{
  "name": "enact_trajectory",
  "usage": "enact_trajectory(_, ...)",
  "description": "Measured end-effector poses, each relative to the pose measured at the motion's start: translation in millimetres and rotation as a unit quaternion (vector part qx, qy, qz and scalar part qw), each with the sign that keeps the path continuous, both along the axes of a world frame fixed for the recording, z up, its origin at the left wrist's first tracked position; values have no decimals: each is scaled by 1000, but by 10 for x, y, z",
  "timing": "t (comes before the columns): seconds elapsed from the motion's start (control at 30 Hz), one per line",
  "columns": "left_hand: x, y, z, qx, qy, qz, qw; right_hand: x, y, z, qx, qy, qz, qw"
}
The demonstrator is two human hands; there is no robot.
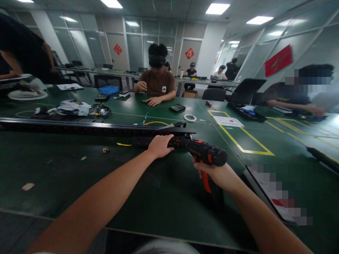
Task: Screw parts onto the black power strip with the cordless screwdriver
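My right hand [215,173] is wrapped round the handle of a black and orange cordless drill [205,151], whose nose points left. My left hand [160,146] is closed over the end of a short black socket module [140,141] that lies along the front of a long black power strip housing [79,128]. Small brass-coloured pieces [175,141] cluster between my left fingers and the drill's nose. A yellow wire [124,144] sticks out of the module's left end. The drill's tip is hard to make out.
On the green table [148,211], a small heap of brass pieces [106,150] lies left of my hand. A notebook-like object [262,190] lies at right. Behind the housing are gloves [74,107], a white tape roll [190,118] and a screwdriver [209,104]. A person [157,79] works opposite.
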State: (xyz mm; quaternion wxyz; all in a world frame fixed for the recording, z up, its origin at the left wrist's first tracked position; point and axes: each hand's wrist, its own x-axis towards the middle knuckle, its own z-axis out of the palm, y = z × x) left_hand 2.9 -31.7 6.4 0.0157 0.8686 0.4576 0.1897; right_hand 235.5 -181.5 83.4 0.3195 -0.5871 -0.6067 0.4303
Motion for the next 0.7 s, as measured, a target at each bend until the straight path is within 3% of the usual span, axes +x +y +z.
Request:
enact_trajectory(0.37, -9, 12, -4, 6, -10, -3, 1000, -71, -40, 116, -11, -26, -13, 1000)
enact_trajectory(0.7, 2, 9, 0, -2, -1, 3, 1000, -45, -19, 77, -11, -42, -14, 999)
